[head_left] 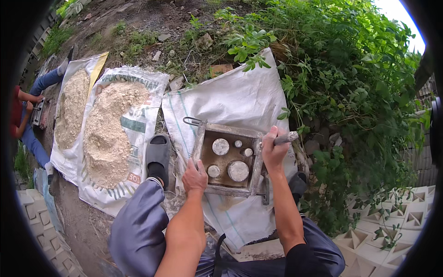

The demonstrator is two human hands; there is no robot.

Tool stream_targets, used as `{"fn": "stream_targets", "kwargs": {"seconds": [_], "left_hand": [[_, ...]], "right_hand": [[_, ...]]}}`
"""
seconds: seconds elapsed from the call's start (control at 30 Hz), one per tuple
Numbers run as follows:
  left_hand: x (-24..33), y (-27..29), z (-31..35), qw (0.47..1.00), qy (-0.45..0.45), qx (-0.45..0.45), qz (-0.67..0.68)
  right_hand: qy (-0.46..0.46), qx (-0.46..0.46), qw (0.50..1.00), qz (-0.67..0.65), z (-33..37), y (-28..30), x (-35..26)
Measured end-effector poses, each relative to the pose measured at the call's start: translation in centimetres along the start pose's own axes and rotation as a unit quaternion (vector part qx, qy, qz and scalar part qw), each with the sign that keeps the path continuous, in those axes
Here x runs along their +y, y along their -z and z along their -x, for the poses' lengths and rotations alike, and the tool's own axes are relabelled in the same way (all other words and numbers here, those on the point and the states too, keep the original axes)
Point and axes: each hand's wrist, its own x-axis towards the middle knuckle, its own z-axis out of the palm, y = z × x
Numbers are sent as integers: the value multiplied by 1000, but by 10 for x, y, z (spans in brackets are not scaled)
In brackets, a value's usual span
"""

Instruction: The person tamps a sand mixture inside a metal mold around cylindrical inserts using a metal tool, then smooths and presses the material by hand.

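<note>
A dusty square metal mould point(229, 190) lies between my feet on a white woven sack point(221, 104). Several round pale discs of different sizes stand inside it, the largest disc point(238, 171) near its lower right corner. At the left wall of the mould, my left hand point(194, 177) grips the edge with thumb and fingers. My right hand point(274, 145) is closed round a dusty grey handle point(292, 135) at the mould's right side; whether this handle belongs to the mould, I cannot tell. A wire loop point(192, 121) sticks out at the upper left corner.
Left of my sandalled foot point(158, 156), pale powder point(108, 134) is heaped on an opened sack, with another powder heap point(73, 108) beyond. Another person point(27, 113) sits at the far left. Leafy plants point(350, 101) crowd the right; patterned pale blocks point(387, 221) lie lower right.
</note>
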Motion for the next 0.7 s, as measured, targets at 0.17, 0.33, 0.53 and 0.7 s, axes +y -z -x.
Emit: {"fn": "stream_targets", "kwargs": {"seconds": [0.17, 0.33, 0.53, 0.7], "left_hand": [[3, 1, -6, 999, 3, -27, 36], [8, 7, -3, 999, 31, -32, -3], [12, 8, -5, 999, 28, -20, -13], [9, 6, -3, 999, 32, -26, -16]], "right_hand": [[-38, -45, 998, 7, 17, 2, 17], [-100, 53, 990, -78, 8, 8, -36], [-52, 85, 967, -236, -1, 7, -58], [-50, -71, 968, -237, -9, -1, -16]]}}
